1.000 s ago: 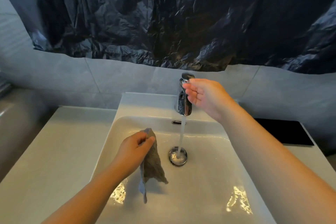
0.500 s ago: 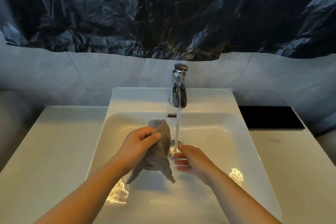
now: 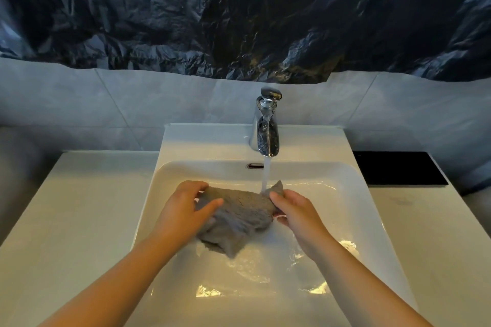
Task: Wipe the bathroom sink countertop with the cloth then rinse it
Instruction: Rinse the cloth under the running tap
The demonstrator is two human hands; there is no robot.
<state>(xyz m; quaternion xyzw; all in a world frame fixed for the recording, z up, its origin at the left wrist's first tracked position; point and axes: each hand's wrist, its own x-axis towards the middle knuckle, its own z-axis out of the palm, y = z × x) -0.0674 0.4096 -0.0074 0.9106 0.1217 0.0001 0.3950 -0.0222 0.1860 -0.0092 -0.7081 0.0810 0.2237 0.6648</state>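
Cloth [image 3: 239, 211] now crosswise under stream [image 3: 265, 175], ends seemingly pinched in left hand [image 3: 183, 211] and right hand [image 3: 296, 211].

Plastic sheet [image 3: 239, 13]: dark blue-black, glossy, heavily crumpled, hung across the whole upper wall, its ragged lower edge overlapping the tiles. Wall tiles [image 3: 148, 103]: large, pale grey, faintly marbled, with thin joints, running in a band beneath the sheet. Panel [image 3: 398, 168]: flat, black, rectangular, lying at the right rear corner of the surface [image 3: 430, 233], against the wall; what it is cannot be told.
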